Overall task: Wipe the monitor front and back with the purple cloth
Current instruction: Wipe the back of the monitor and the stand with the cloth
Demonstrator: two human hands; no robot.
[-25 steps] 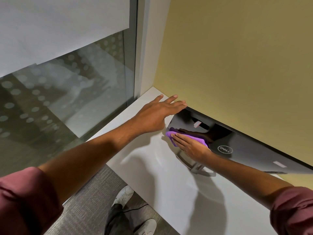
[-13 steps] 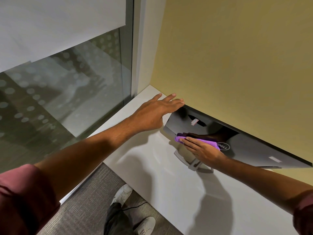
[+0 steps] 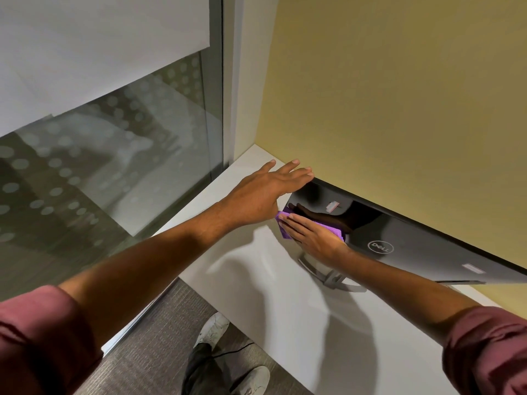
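A glossy black Dell monitor [image 3: 422,246] stands on a white desk [image 3: 273,303] with its back toward me, on a silver stand [image 3: 328,276]. My right hand [image 3: 313,238] lies flat with straight fingers on the purple cloth [image 3: 283,228], pressing it against the left end of the monitor's back. Most of the cloth is hidden under the hand. My left hand [image 3: 262,192] rests with straight fingers on the monitor's top left corner.
A yellow wall [image 3: 399,95] rises right behind the monitor. A glass partition [image 3: 114,155] closes off the left side of the desk. My shoes [image 3: 212,327] and grey carpet [image 3: 159,332] show below the desk's front edge.
My right hand slid the cloth right toward the logo, then back left to the monitor's left end. My left hand stayed on the top corner.
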